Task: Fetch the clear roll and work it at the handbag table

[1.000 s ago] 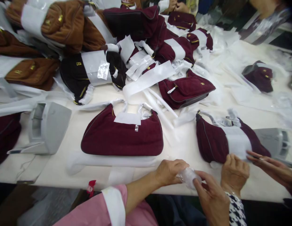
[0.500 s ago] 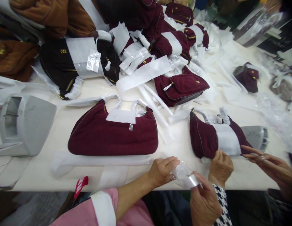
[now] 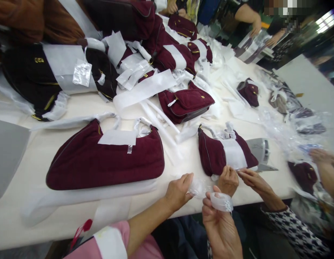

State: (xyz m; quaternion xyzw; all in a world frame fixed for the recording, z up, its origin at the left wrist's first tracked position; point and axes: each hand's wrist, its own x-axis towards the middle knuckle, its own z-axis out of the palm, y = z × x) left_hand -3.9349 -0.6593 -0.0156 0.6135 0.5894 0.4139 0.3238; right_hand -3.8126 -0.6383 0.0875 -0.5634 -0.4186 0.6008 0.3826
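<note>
My left hand (image 3: pixel 179 194) is closed on a crumpled clear plastic wrapper (image 3: pixel 198 187) near the table's front edge. In my right hand (image 3: pixel 220 230), just beside it, is a roll of clear tape (image 3: pixel 222 202), pinched between thumb and fingers. Beyond my left forearm lies a large burgundy handbag (image 3: pixel 107 163), with a white paper strip (image 3: pixel 117 137) near its top and wrapped handles. A smaller burgundy handbag (image 3: pixel 212 153) has a white paper band (image 3: pixel 234 154) around its middle. A co-worker's hands (image 3: pixel 228 181) touch that band's lower edge.
A grey tape dispenser (image 3: pixel 260 153) stands behind the smaller bag. More burgundy bags (image 3: pixel 187 102) and a dark brown bag (image 3: pixel 23 77) crowd the back, among white paper strips. Other people's hands (image 3: pixel 255 27) handle items at the far side and right.
The tape roll, earlier close against the plastic, is now clear of it in my right hand. The co-worker's right hand has come to the paper band. The view has swung right.
</note>
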